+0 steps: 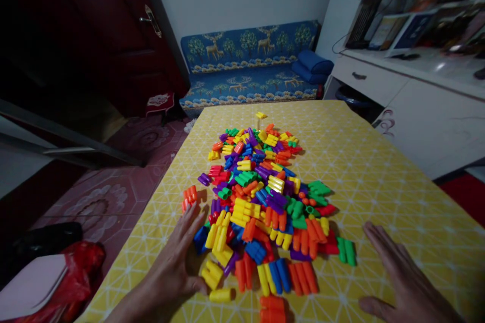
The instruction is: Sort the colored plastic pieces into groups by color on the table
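Observation:
A long heap of plastic building blocks point(246, 207) in red, orange, yellow, green, blue and purple lies on the yellow patterned tablecloth point(364, 161). My left hand point(176, 257) is at the near left of the heap, fingers spread and thumb apart. Its fingertips are by an orange-red block point(189, 196), and whether they touch it I cannot tell. Close to that thumb lie a yellow block point(212, 275) and a single yellow piece point(221, 295). To the right of the heap, my right hand point(401, 272) is open and holds nothing. The nearest piece to it is a green block point(346, 251).
Beyond the table stands a blue sofa point(242, 73) with deer and trees on its cover. A white cabinet point(428, 106) runs along the right side. At the left are a dark red door point(113, 35), a small stool point(160, 102) and a red plastic bag point(81, 267) on the floor side.

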A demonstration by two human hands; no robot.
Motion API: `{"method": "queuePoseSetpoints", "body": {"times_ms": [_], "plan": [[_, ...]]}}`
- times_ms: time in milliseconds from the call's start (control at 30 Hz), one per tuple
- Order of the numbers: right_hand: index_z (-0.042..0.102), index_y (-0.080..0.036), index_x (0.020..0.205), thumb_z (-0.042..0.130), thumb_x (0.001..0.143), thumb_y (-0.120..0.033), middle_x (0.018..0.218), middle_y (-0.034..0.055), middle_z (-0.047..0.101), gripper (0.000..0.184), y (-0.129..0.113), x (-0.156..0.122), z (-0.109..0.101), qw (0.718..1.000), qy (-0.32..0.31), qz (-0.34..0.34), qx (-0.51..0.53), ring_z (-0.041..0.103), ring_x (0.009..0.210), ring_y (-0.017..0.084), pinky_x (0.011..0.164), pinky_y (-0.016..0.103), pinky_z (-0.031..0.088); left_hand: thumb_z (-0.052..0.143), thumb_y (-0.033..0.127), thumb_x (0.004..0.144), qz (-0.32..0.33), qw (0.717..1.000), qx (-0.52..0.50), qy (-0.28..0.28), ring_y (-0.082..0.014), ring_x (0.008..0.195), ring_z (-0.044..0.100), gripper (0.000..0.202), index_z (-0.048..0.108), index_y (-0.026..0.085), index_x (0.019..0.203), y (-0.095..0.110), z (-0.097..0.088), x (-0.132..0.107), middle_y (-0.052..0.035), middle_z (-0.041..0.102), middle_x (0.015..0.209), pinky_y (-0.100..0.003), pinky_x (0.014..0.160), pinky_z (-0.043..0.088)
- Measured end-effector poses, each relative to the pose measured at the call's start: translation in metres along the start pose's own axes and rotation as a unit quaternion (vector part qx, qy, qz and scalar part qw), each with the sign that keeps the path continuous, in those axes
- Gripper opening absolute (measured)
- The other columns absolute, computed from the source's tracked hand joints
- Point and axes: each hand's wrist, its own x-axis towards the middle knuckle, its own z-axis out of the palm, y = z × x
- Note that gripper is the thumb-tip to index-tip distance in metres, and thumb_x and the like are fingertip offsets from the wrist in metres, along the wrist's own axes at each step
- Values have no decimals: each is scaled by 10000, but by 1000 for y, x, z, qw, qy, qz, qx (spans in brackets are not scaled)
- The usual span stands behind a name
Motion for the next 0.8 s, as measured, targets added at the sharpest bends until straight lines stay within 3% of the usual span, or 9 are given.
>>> {"method": "queuePoseSetpoints", "body": {"times_ms": [100,200,367,467,567,633,733,800], "plan": [[-8,-237,1593,756,646,-564,1610,157,258,1260,-22,23,10,1000,-26,-15,-1,342,1419,447,1069,661,405,632,851,558,24,1000,-7,-7,-458,1494,117,1261,125,313,1580,-1,6,13,-171,72,1657,-642,1154,274],[-72,-225,1587,715,729,-537,1626,174,196,1205,-54,63,22,998,-26,-61,20,288,1453,419,1103,651,374,740,770,563,65,998,5,-10,-463,1495,100,1284,99,319,1580,1,14,34,-173,76,1656,-654,1158,246],[-18,-236,1590,641,832,-391,1646,165,104,1017,-88,124,44,987,-2,-138,77,220,1487,381,1139,627,348,734,530,750,42,998,-36,5,-395,1511,135,1050,126,315,1579,-5,18,65,-129,101,1661,-594,1189,249],[-26,-201,1590,654,833,-403,1647,163,95,1037,-103,152,46,979,3,-168,113,164,1503,371,1168,591,340,770,578,691,43,994,-102,6,-398,1511,134,1123,145,293,1580,-16,15,83,-123,104,1661,-589,1204,222],[25,-291,1591,663,836,-444,1659,81,86,1001,-116,175,46,974,-24,-183,130,119,1515,360,1206,585,282,785,622,652,24,988,-155,7,-396,1505,172,1138,198,295,1571,-29,7,101,-109,157,1654,-577,1215,216],[-18,-337,1585,674,820,-490,1662,38,77,1043,-120,188,51,972,-38,-182,144,90,1521,348,1223,579,249,777,619,667,8,985,-171,11,-388,1496,210,1083,257,288,1556,-35,1,113,-103,220,1639,-557,1222,218],[-105,-318,1575,668,812,-512,1656,51,114,1104,-124,205,65,973,-43,-156,161,103,1521,338,1223,560,259,751,655,671,-4,979,-200,31,-404,1473,262,1041,357,198,1519,-40,-3,128,-136,297,1608,-546,1220,229],[-16,-296,1586,624,850,-455,1633,73,209,988,-130,215,74,977,-54,-135,157,168,1508,347,1206,567,286,739,686,655,-52,969,-229,73,-413,1422,361,1014,435,169,1473,-41,-1,137,-151,404,1550,-543,1186,309]]}}
